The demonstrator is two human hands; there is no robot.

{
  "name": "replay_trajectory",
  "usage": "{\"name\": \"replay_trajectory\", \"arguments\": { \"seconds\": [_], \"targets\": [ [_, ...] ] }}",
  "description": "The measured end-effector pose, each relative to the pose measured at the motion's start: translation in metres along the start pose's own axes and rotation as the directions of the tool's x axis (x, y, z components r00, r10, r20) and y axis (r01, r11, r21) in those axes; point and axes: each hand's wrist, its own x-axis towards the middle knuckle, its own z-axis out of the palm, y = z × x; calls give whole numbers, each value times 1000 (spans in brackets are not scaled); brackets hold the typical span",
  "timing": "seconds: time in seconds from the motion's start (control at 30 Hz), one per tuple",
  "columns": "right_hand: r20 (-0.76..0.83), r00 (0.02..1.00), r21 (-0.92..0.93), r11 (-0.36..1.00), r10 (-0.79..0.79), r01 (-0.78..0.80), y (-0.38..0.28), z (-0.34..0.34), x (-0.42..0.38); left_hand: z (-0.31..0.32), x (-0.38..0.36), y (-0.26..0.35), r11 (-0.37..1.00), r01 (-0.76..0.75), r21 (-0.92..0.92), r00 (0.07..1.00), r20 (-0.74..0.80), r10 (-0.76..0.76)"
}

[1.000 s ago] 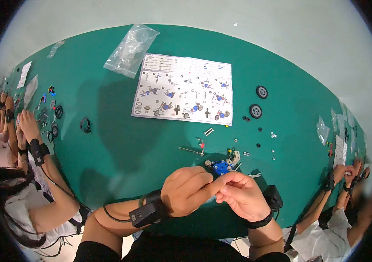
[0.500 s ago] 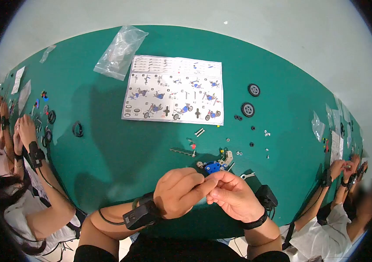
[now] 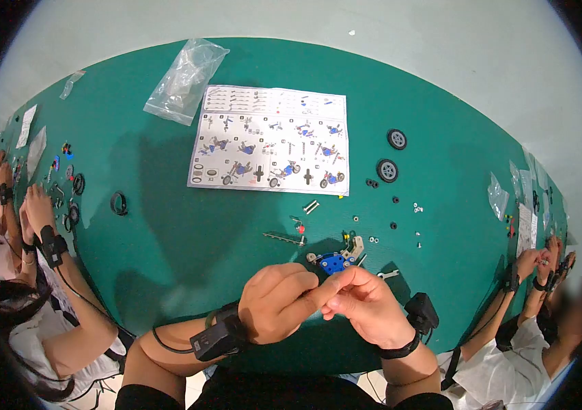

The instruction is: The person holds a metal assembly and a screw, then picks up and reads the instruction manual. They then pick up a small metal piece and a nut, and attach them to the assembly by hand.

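My left hand (image 3: 279, 303) and my right hand (image 3: 367, 309) meet at the fingertips above the table's near edge. Both are closed in a pinch, and whatever sits between the fingers is hidden or too small to name. Just beyond them lies a partly built model (image 3: 336, 262) with a blue body and beige pieces, its near side covered by my fingers. A small wrench (image 3: 388, 275) rests to the right of it. Left of the model are a thin metal strip (image 3: 284, 238) and a small red piece (image 3: 300, 229).
A printed instruction sheet (image 3: 269, 140) lies ahead, a clear plastic bag (image 3: 186, 82) at its upper left. Two wheels (image 3: 387, 171), small nuts (image 3: 373, 240) and metal pins (image 3: 311, 206) are to the right. A black band (image 3: 119, 203) lies left. Other people's hands (image 3: 39, 208) work at both sides.
My hands stay pinched together with barely any shift. The view has moved very slightly; the parts on the table keep their places.
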Motion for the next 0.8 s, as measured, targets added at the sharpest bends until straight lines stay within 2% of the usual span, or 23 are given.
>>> {"name": "replay_trajectory", "arguments": {
  "seconds": [0.2,0.3,0.8],
  "targets": [
    [67,998,118,993,2,-10,1,3,3,1,0,1,1000,11,-27,1000,5,-11],
    [19,998,129,989,68,-70,-5,6,1,1,-1,0,999,29,-26,1000,7,-29],
    [11,998,76,995,64,-65,0,0,2,5,1,1,999,33,-30,999,-19,-33]
  ]
}}
